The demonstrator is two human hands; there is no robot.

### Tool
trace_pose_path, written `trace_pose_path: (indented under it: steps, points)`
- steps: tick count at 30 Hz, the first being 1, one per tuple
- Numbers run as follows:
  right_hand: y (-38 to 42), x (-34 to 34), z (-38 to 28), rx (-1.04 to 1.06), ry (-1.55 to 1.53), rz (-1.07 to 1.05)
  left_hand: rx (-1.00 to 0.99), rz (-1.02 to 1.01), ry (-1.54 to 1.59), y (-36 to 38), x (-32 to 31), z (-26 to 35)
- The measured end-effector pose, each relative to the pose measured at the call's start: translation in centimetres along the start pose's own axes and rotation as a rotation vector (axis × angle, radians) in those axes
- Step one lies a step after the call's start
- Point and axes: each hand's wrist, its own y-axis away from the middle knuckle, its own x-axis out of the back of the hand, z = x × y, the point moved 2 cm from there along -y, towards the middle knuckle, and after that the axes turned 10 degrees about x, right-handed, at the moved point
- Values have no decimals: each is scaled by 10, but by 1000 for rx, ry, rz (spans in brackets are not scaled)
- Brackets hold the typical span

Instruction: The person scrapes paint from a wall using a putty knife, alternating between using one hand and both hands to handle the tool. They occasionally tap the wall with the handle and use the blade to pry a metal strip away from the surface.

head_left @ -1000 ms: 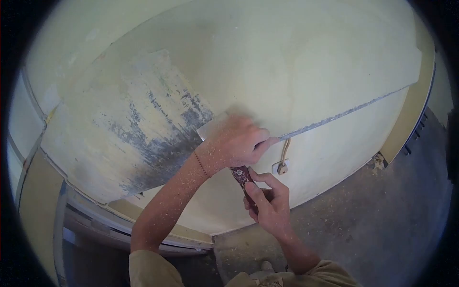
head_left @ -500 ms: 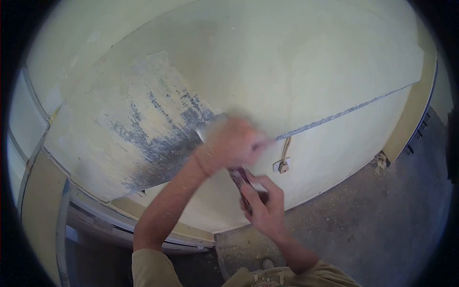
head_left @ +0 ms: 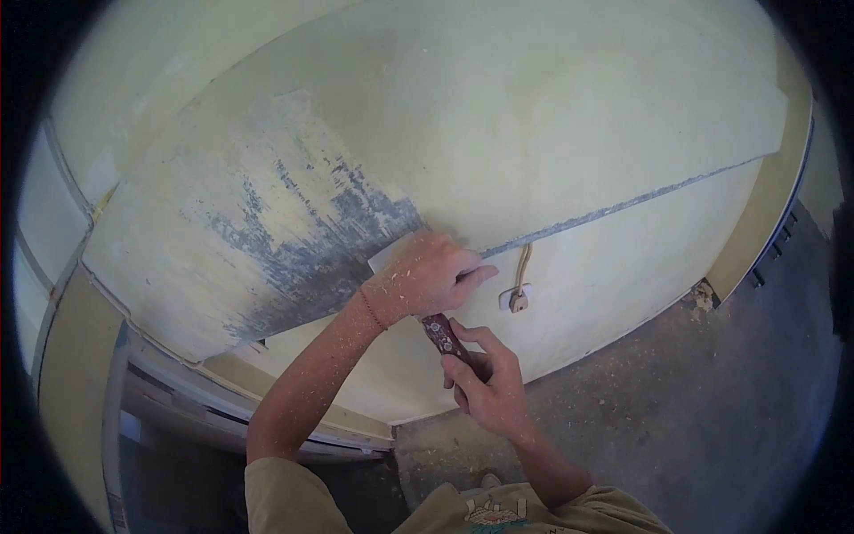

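Observation:
My left hand (head_left: 431,274) is closed around the upper part of a scraper-like tool, close against the pale painted surface (head_left: 578,116). The tool's dark reddish handle (head_left: 445,336) runs down to my right hand (head_left: 491,383), whose fingers wrap its lower end. A pale flat blade (head_left: 391,252) shows beside my left hand; the rest of it is hidden. Left of the hands lies a rough grey patch (head_left: 302,258) where the pale coat is broken. Small flecks cover my left wrist and forearm.
A chipped grey edge (head_left: 623,206) crosses the surface to the right. Below it a cord hangs to a wall socket (head_left: 516,298). Debris is scattered on the concrete floor (head_left: 640,400). A ledge (head_left: 178,365) runs along the lower left.
My left hand was blurred and now shows sharply, slightly lower. The handle and my right hand have shifted a little. The whole view has moved slightly.

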Motion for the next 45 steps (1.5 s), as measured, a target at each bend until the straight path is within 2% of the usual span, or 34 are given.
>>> trace_pose_path:
  steps: [5,7,13,14,16,17,19,20,22,26,29,31,35,37,40,43,45]
  points:
    - [-8,-12,20,88,72,0,76,-7,-68,12,10,-7]
    - [-17,-25,16,161,57,40,44,84,-124,7,24,-9]
    - [-9,-23,9,-44,-73,41,-13,23,-113,13,18,-6]
    - [-13,-27,8,-42,-73,42,-15,24,-113,10,23,-8]
    - [-23,-34,3,73,-22,54,-12,161,-121,2,36,-10]
    - [-20,-32,0,73,-19,57,-14,162,-118,3,31,-10]
    - [-10,-27,-4,-58,-65,91,-115,151,-37,7,21,-5]
    - [-12,-29,-4,-52,-58,93,-121,158,-35,7,24,-6]
    - [-15,-33,-2,-22,-45,98,-12,113,-61,6,29,-11]
    - [-19,-29,-5,-3,-57,62,-5,172,-70,6,31,-12]
    - [-14,-28,3,-65,-6,91,-98,156,-90,11,22,-11]
    - [-24,-39,2,54,-38,63,6,202,-20,9,39,-19]
    - [-13,-25,7,48,-21,82,-16,227,20,13,15,-18]
    - [-5,-16,11,-80,23,103,-127,224,5,15,2,-11]
    - [-14,-24,9,32,51,66,-17,224,26,13,21,-15]
    - [-11,-9,8,-68,63,41,34,139,-18,18,5,-13]
    - [-14,-16,9,-31,70,47,37,180,19,19,13,-14]
